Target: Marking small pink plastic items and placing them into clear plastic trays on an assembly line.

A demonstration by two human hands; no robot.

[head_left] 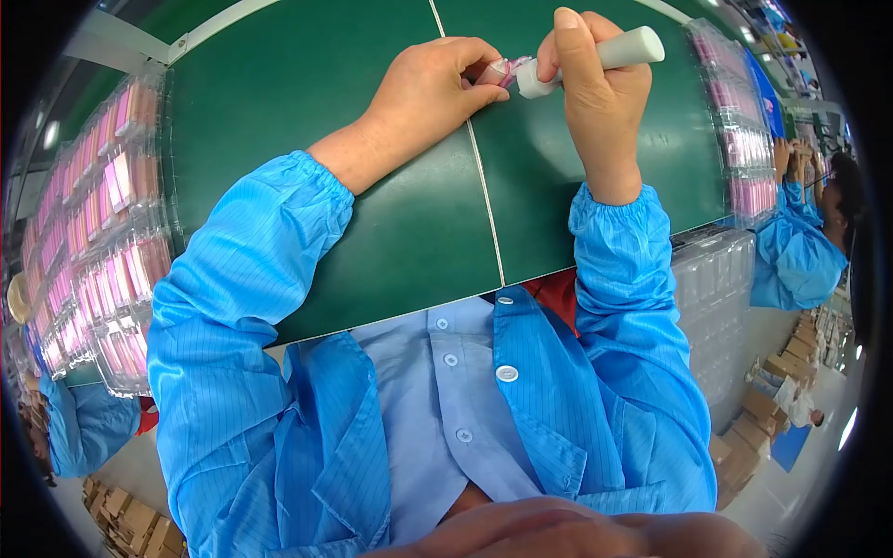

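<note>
My left hand (pixel 437 79) is closed, pinching a small pink-and-clear plastic piece (pixel 512 67) between thumb and fingers over the green tabletop (pixel 391 232). The piece is too small to make out its kind. In my right hand (pixel 600 93) is a pale, thick cylindrical tool (pixel 633 48) with a rounded end and a white collar. That collar points left and lies close beside the pink piece. Whether the two touch, I cannot tell. My fingers hide the middle of the tool.
Clear trays of pink pieces (pixel 116 214) are stacked at the left edge, and more trays (pixel 739 130) line the right. Clear empty trays (pixel 712 307) stand below those. A co-worker in a blue sleeve (pixel 795 246) is at right, another sleeve (pixel 88 423) at left. Cardboard boxes (pixel 772 400) lie on the floor.
</note>
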